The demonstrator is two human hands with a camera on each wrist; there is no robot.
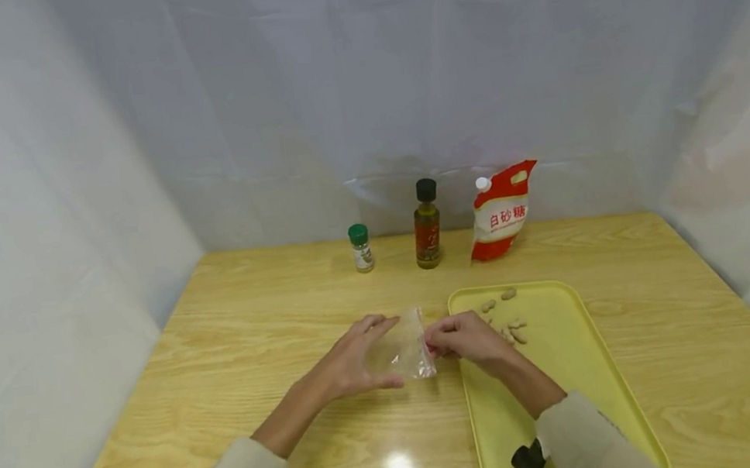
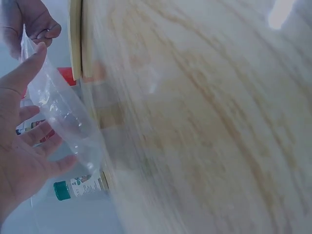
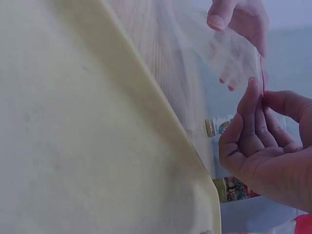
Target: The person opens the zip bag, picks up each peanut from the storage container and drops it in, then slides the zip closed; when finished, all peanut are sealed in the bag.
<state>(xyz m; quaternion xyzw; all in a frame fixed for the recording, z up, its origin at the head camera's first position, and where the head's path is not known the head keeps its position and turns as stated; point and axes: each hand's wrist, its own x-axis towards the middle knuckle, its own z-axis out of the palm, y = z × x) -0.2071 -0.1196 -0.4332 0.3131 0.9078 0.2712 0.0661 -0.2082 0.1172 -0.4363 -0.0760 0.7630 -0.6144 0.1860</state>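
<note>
A clear zip-lock bag (image 1: 412, 348) with a red line along its mouth is held up above the wooden table. My right hand (image 1: 470, 339) pinches the bag's mouth edge between thumb and index finger, seen plainly in the right wrist view. Around the bag's other side, my left hand (image 1: 355, 360) spreads its thumb and fingers wide, the fingertips right at the plastic. In the left wrist view the bag (image 2: 63, 109) hangs slack and nothing shows inside it. Several peanuts (image 1: 517, 337) lie on the yellow tray (image 1: 563, 390), close by the right hand.
At the back of the table (image 1: 271, 301) stand a green-capped seasoning jar (image 1: 361, 249), a dark-capped oil bottle (image 1: 426, 226) and a red and white sugar pouch (image 1: 502, 212). White sheeting (image 1: 303, 102) hangs behind. My right forearm passes over the tray.
</note>
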